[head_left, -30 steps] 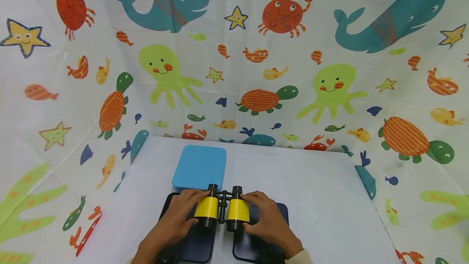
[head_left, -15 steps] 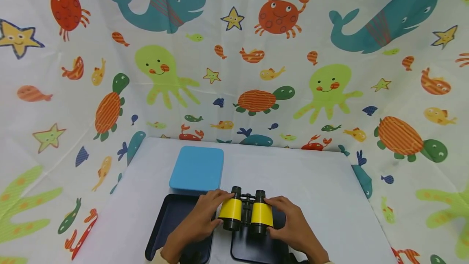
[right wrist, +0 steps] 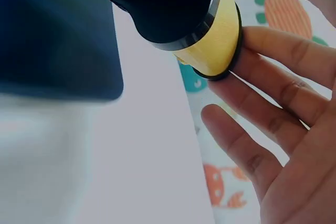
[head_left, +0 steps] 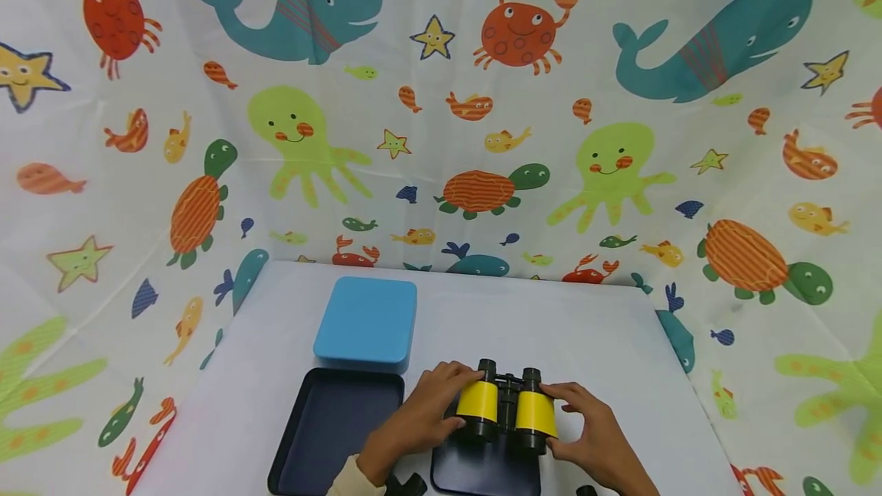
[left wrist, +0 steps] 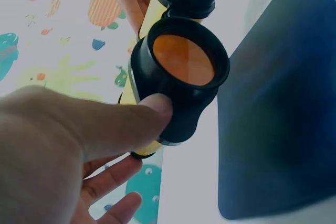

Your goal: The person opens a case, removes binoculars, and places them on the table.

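Note:
A pair of yellow and black binoculars [head_left: 478, 403] is held between both hands, over the far part of the right black tray [head_left: 482, 471]. My left hand [head_left: 429, 410] pinches the left barrel, its thumb pressing the black end beside an orange-tinted lens in the left wrist view. On the other barrel, my right hand [head_left: 594, 435] grips with thumb and fingertips. The right wrist view shows the fingers of that hand [right wrist: 294, 108] against the barrel's yellow band [right wrist: 220, 40]. To the left lies a second black tray [head_left: 334, 423] with nothing in it.
Behind the left tray stands a light blue lidded box [head_left: 368, 320]. The white table [head_left: 592, 335] extends right and back to a hanging cloth [head_left: 413, 236] printed with sea animals, which also rises on both sides.
Both hands have carried the binoculars rightward, from between the two trays to over the right one. The left tray has come into fuller view. The camera view has shifted slightly.

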A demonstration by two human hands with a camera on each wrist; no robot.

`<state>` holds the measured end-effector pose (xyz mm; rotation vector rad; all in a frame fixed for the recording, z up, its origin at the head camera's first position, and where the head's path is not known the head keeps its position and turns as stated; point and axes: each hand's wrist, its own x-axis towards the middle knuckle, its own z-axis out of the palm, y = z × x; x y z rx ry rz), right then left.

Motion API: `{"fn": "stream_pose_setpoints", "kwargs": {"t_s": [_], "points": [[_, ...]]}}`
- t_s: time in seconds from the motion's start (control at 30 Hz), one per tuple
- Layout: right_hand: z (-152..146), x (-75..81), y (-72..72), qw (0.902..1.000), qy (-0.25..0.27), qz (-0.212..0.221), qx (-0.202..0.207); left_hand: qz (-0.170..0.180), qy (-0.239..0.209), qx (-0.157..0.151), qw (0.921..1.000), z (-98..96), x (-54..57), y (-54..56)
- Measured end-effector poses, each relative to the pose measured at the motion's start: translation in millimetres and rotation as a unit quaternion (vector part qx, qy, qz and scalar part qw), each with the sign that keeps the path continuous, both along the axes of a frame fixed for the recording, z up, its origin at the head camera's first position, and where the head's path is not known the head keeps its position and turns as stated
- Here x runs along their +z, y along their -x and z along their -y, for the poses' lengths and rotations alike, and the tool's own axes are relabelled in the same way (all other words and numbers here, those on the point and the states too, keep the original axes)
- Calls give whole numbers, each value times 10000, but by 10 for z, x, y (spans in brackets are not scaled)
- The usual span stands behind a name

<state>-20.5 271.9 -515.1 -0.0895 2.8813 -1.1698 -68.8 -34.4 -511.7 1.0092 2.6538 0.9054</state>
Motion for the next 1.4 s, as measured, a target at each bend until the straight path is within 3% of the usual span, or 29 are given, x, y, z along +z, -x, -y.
{"fn": "stream_pose_setpoints", "kwargs": {"t_s": [0.23,0.67,0.87,1.4], "points": [[-250,-29,-41,9992,-67,318,-236,52,28,-52,10000,-301,-100,26],[-716,-188,-142,9936,-139,949,-590,-318,-3,-349,9989,-815,-359,35],[-919,-274,-190,9899,-213,1163,-778,-282,30,-539,9981,-1042,-431,49],[-1282,-453,-199,9840,-159,1514,-922,-316,161,-753,9965,-1421,-630,40]]}}
